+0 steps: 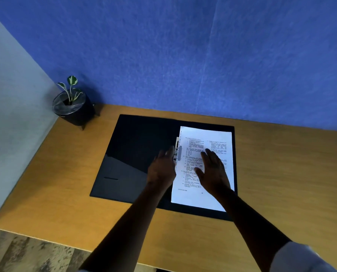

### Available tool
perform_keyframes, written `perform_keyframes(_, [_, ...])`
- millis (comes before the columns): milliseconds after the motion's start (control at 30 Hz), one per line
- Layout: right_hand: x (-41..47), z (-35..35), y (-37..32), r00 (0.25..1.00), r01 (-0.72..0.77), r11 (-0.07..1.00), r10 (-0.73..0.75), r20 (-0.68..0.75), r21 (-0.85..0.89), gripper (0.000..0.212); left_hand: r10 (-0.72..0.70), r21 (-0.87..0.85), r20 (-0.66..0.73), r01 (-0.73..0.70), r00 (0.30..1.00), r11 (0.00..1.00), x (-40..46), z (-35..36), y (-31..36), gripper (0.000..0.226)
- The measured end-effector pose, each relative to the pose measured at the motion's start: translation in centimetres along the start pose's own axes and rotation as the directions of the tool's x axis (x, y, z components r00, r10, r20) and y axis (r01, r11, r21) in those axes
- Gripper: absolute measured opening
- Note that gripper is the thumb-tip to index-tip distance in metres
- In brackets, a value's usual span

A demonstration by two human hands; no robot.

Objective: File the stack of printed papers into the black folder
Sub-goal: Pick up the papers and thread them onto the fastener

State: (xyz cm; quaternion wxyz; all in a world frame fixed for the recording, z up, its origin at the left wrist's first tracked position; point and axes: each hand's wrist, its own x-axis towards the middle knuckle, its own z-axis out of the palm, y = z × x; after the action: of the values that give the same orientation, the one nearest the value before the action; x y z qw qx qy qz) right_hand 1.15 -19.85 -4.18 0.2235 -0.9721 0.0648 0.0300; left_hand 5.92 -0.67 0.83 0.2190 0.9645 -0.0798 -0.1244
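A black folder (136, 154) lies open on a wooden desk (281, 173) that stands against a blue felt wall (183, 55), with a grey wall at the left and a small potted plant (73, 107) in the far corner. The printed papers (206, 169) lie on the folder's right half. The right hand (214, 169) rests flat on them, fingers spread, while the left hand (161, 167) reaches with loosely extended fingers to the metal clip (177, 152) at the spine.
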Motion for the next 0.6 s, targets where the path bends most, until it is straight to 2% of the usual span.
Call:
perform_keyframes(133, [0.0,2.0,0.2,0.999,0.005,0.999,-0.007,-0.034,-0.048,0.079,0.005,0.037,0.055,-0.007,0.998,0.999,4.1,-1.3,-0.3,0.065])
perform_keyframes(300, [-0.4,3.2,0.9,0.996,0.022,0.990,-0.033,-0.077,-0.137,0.081,0.079,0.052,0.121,-0.086,0.990,0.995,8.1,-1.8,-0.6,0.062])
perform_keyframes(600, [-0.6,3.7,0.9,0.995,0.025,0.982,-0.042,-0.086,-0.187,0.081,0.161,0.101,0.149,-0.177,0.976,0.979,10.3,-2.4,0.0,0.050])
